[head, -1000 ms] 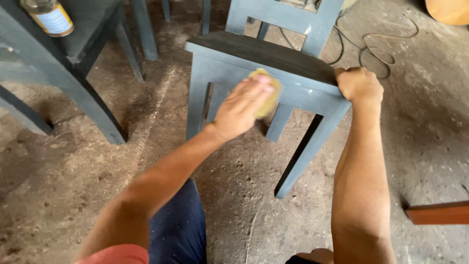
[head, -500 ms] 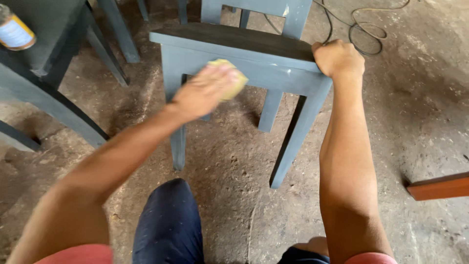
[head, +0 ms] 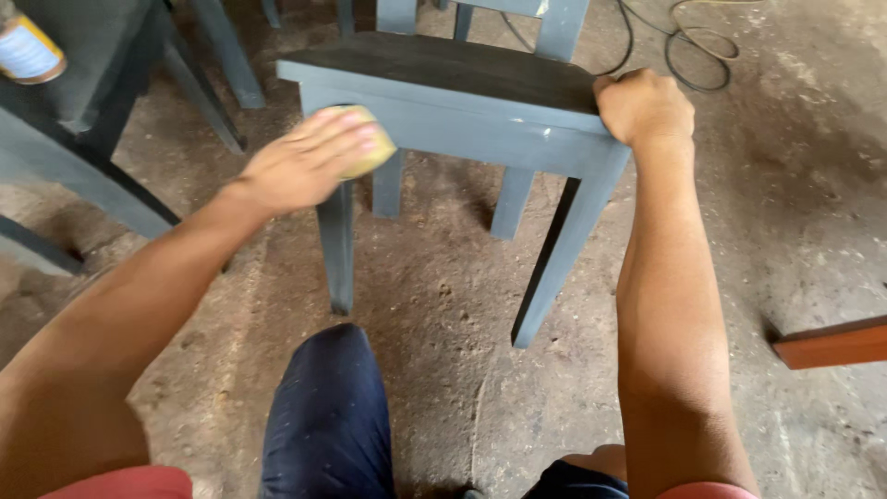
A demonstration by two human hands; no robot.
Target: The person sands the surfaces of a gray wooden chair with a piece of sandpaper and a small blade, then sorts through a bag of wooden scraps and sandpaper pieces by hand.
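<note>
Head view looks down on a grey-blue chair (head: 462, 102) standing on the dusty floor (head: 758, 212) in front of my knees. My left hand (head: 309, 162) lies flat, fingers (head: 356, 129) pressed together, over a yellow sanding pad (head: 377, 157), which sits against the left end of the front seat rail; the flat palm spreads pressure across the pad. My right hand (head: 644, 106) is clenched round the seat's right front corner, as I judge it to brace the chair. A can (head: 28, 51) stands on a grey piece at upper left, a cable (head: 684, 46) lies behind
</note>
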